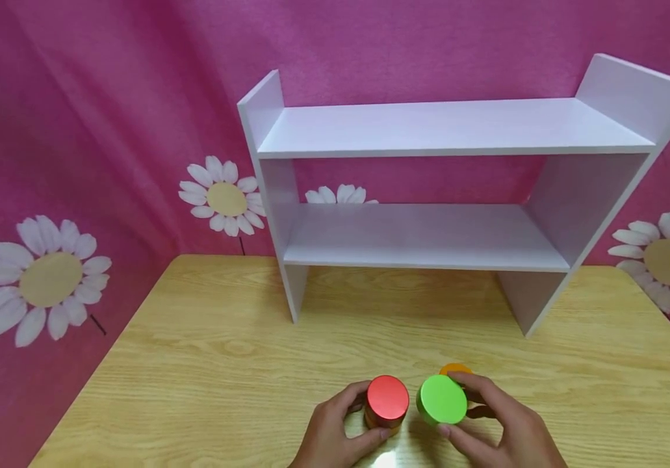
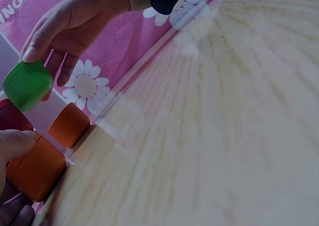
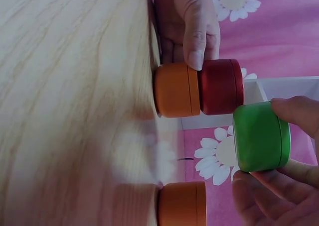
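A small red round canister (image 1: pixel 388 397) is stacked on an orange canister (image 3: pixel 174 90) standing on the table. My left hand (image 1: pixel 330 430) grips this stack from the left, thumb lying on the orange one close to the seam between the two. With thumb and fingers on either side, my right hand (image 1: pixel 510 422) holds a green canister (image 1: pixel 442 399) above the table, just right of the stack. The right wrist view shows the green canister about level with the red one and slightly higher. Behind my right fingers a second orange canister (image 1: pixel 455 368) stands on the table, partly hidden.
A white two-tier shelf (image 1: pixel 428 237) stands at the back of the wooden table (image 1: pixel 212 364). Its side panels reach down to the tabletop. Behind it hangs a pink cloth (image 1: pixel 136 97) printed with daisies.
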Action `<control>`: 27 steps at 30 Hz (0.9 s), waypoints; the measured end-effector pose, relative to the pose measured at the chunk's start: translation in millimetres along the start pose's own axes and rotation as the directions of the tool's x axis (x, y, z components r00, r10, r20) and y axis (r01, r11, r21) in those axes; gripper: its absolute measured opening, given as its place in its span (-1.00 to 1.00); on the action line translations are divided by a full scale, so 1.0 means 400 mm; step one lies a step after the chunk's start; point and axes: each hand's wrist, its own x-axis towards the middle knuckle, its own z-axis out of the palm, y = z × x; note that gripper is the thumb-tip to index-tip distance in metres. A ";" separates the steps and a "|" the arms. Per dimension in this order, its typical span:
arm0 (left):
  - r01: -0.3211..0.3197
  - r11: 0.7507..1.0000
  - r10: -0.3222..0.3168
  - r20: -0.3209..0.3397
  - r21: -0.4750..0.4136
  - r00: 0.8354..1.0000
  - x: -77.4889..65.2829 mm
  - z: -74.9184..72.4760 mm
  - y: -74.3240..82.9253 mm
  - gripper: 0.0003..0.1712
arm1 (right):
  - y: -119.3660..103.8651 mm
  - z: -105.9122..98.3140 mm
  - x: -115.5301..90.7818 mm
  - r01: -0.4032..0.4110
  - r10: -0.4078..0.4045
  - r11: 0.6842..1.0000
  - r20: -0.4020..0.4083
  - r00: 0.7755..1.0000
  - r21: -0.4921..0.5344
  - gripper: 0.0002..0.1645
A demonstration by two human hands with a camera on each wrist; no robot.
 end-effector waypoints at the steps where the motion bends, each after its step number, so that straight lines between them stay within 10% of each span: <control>1: -0.001 1.000 0.001 0.000 -0.001 1.000 0.001 0.000 0.001 -0.38 | -0.001 -0.001 0.002 0.002 -0.002 1.000 -0.001 1.000 -0.003 -0.21; 27: 0.062 0.997 -0.060 0.044 -0.049 0.997 -0.001 -0.007 0.004 -0.36 | -0.052 0.015 0.055 0.052 -0.051 0.999 0.040 0.998 -0.015 -0.22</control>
